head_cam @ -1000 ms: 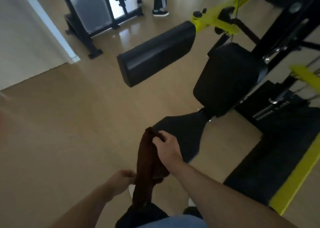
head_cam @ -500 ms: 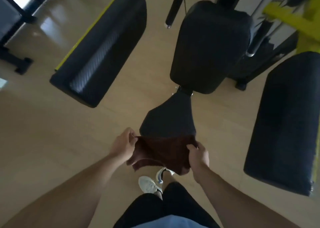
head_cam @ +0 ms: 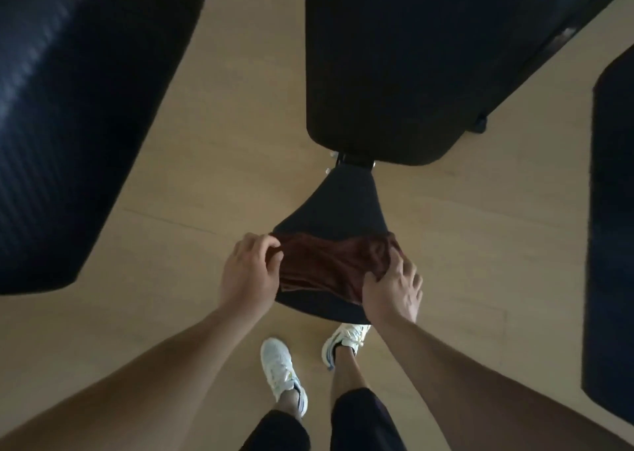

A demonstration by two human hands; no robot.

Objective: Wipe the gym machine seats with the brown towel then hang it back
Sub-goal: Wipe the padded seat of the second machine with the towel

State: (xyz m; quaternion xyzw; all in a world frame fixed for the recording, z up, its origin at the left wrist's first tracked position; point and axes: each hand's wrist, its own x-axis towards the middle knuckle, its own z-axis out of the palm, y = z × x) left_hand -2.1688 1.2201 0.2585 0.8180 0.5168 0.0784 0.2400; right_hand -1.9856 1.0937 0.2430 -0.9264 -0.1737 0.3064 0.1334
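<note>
Across seat (head_cam: 338, 207): brown towel (head_cam: 329, 267), rumpled, stretched flat.

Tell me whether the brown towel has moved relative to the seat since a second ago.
Yes. The brown towel hung bunched in front of the seat; now the left hand and right hand hold it spread flat across the seat's near end.

Both hands spread brown towel (head_cam: 334, 268) over seat (head_cam: 339, 207)
</note>
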